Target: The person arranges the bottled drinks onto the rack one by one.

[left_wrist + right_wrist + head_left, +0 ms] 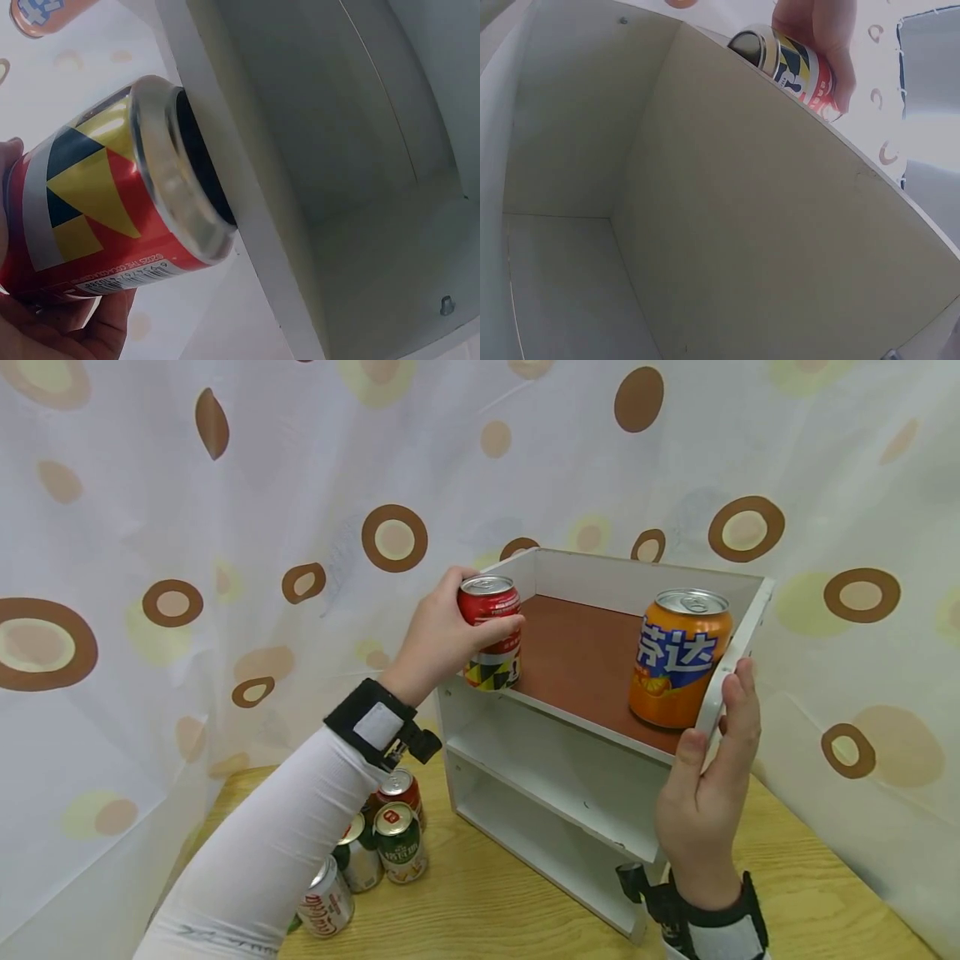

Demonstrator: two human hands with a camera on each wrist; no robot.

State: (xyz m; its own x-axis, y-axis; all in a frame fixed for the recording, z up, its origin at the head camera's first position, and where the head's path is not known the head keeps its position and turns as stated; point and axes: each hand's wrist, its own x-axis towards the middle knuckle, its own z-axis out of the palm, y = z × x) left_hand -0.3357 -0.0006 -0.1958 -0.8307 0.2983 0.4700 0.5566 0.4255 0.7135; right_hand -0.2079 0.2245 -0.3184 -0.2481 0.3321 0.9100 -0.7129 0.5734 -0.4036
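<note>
My left hand (450, 631) grips a red soda can (491, 647) with a yellow-and-black pattern, thumb across its front. The can stands upright at the left front edge of a white shelf unit's top level (585, 660), which has a brown floor. In the left wrist view the base of the red can (180, 172) overlaps the shelf's front edge; whether it bears weight there I cannot tell. An orange soda can (681, 668) stands at the right end of that level. Beside it, my right hand (708, 802) touches the unit's right side panel with fairly straight fingers.
Several cans (401, 843) stand on the wooden table (420, 918) left of the unit, partly hidden by my left arm. Two lower shelf levels (555, 785) face me. A patterned curtain (300, 485) hangs close behind the unit.
</note>
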